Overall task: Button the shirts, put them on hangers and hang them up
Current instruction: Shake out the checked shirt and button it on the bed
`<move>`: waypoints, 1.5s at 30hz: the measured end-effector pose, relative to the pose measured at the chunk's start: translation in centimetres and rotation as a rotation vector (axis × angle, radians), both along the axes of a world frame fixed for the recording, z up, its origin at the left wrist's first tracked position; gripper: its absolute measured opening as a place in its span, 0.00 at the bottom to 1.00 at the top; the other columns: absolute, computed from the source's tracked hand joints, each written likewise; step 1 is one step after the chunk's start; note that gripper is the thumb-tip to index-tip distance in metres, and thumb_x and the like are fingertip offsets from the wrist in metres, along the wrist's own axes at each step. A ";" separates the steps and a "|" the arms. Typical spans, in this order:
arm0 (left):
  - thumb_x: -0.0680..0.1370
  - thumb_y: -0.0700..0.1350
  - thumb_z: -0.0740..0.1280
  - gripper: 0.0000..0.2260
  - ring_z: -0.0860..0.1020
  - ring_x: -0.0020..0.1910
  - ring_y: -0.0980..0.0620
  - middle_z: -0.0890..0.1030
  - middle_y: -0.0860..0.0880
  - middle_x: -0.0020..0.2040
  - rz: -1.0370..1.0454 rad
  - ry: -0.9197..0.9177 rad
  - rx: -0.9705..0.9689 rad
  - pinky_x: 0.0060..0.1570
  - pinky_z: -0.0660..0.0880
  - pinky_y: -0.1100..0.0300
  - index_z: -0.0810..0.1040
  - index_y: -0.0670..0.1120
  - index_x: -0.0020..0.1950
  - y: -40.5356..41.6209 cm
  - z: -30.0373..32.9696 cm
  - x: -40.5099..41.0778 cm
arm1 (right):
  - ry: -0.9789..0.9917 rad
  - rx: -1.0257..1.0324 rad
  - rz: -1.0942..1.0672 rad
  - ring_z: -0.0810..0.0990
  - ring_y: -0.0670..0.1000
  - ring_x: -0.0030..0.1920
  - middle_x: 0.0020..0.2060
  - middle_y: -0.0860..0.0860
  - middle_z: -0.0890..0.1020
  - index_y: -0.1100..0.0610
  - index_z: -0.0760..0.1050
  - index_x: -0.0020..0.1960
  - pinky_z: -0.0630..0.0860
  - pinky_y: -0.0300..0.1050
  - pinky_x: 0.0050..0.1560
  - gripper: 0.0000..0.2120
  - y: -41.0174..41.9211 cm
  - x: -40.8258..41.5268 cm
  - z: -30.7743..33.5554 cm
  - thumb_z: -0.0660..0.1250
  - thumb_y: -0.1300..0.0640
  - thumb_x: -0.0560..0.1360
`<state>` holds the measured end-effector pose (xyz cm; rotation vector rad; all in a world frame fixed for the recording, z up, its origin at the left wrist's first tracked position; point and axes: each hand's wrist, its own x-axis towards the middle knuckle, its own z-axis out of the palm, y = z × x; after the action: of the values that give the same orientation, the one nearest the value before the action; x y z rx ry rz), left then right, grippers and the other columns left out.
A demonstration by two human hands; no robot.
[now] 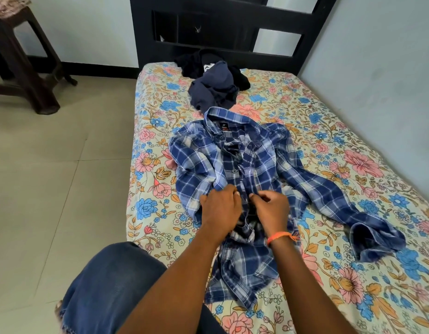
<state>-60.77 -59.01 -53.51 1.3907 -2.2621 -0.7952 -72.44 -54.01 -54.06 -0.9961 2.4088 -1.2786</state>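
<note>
A blue and white checked shirt (254, 162) lies face up on the flowered bed sheet (353, 273), collar toward the headboard, one sleeve spread to the right. My left hand (220, 209) pinches the left edge of the shirt's front placket at mid-chest. My right hand (272, 208), with an orange thread on its wrist, pinches the facing edge right beside it. Both sets of fingertips meet over the placket, hiding the button there. One dark button shows higher up the front. No hanger is in view.
A crumpled navy garment (215, 89) and a black garment (194, 62) lie by the dark headboard (220, 22). A dark plastic stool (23, 56) stands on the tiled floor at the left. A wall runs along the bed's right side. My knee in jeans (107, 290) is at the bed's near edge.
</note>
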 end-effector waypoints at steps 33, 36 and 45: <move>0.83 0.44 0.57 0.11 0.78 0.45 0.47 0.79 0.48 0.42 0.026 0.277 0.326 0.52 0.73 0.49 0.76 0.47 0.45 2.0 1.6 1.8 | 0.030 -0.144 0.103 0.78 0.53 0.40 0.37 0.50 0.80 0.61 0.79 0.44 0.76 0.50 0.44 0.05 2.7 4.6 0.3 0.67 0.64 0.77; 0.82 0.43 0.57 0.12 0.79 0.43 0.45 0.81 0.44 0.41 0.038 0.303 0.341 0.52 0.75 0.46 0.75 0.47 0.41 1.9 1.5 1.8 | -0.022 -0.145 0.110 0.79 0.51 0.37 0.35 0.51 0.81 0.58 0.78 0.40 0.77 0.52 0.41 0.07 3.2 4.8 0.2 0.67 0.63 0.77; 0.82 0.46 0.60 0.08 0.74 0.37 0.54 0.76 0.55 0.38 0.028 0.274 0.325 0.46 0.75 0.52 0.75 0.51 0.45 1.0 0.0 1.4 | -0.468 -0.208 0.076 0.85 0.50 0.48 0.43 0.50 0.87 0.53 0.84 0.46 0.81 0.45 0.51 0.08 4.1 3.6 0.9 0.70 0.65 0.75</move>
<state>-59.40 -58.04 -53.54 1.3447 -1.9618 -1.3030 -68.80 -49.92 -53.18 -0.7252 1.9001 -1.5548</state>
